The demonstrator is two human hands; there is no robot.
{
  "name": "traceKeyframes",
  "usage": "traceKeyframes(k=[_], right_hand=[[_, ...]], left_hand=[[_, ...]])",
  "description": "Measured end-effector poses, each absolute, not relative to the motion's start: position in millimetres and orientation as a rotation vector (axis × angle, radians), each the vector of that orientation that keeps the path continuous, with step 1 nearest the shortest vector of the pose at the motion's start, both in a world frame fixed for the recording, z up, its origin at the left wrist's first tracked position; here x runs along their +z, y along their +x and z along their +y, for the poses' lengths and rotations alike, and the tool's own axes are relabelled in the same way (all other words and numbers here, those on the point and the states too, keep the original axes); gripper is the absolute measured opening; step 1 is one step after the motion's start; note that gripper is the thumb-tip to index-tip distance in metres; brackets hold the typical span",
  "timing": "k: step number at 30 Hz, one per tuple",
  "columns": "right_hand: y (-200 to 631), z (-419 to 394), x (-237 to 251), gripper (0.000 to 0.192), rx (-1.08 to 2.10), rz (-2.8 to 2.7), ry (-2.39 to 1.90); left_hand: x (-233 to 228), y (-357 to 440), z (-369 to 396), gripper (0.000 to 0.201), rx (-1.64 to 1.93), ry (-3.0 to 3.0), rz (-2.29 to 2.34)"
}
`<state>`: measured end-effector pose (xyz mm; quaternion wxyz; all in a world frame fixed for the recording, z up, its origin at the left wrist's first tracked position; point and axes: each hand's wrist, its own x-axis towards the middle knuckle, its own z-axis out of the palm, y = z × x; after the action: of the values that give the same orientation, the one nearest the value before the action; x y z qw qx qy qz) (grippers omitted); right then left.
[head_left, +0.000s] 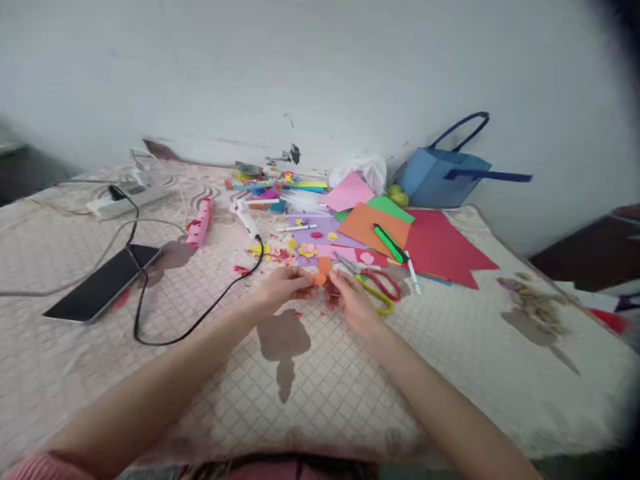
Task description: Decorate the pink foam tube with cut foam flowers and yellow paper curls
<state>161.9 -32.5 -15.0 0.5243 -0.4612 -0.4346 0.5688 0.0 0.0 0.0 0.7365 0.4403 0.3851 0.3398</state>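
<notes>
My left hand (287, 288) pinches a small orange paper piece (320, 279) between thumb and fingertips. Opposite it, my right hand (354, 298) has its fingers closed at the other side of the same piece. Just behind the fingertips shows a flat orange strip (325, 264); whether it is joined to the piece is unclear. Red paper scraps (331, 295) lie under and between the hands. Right beside my right hand are red-handled scissors (384, 283) and yellow-green-handled scissors (383, 303). Beyond the hands, cut paper flowers (307, 250) rest on a purple sheet (320, 230).
A white glue gun (245, 219) trails a black cord (195, 327) across the left. There too lie a dark tablet (103, 283), a pink roll (200, 223) and a power strip (127, 200). Coloured sheets (440, 243), a green cutter (390, 243) and a blue bag (440, 177) sit right.
</notes>
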Motion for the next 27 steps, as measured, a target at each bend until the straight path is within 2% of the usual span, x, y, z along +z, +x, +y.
traceKeyframes(k=[10,19,27], right_hand=[[163.0,-33.6,-10.6,0.022,1.327,-1.114,-1.141],[162.2,-33.5,-11.4,0.03,1.265,-1.147,-1.149],[164.3,-33.0,-9.3,0.021,1.218,-1.219,-1.178]], left_hand=[[-1.2,-0.8,-0.6,0.019,0.727,1.009,0.858],[-1.2,-1.0,0.4,0.015,0.735,1.026,0.895],[-1.4,-0.6,0.0,0.018,0.733,1.029,0.887]])
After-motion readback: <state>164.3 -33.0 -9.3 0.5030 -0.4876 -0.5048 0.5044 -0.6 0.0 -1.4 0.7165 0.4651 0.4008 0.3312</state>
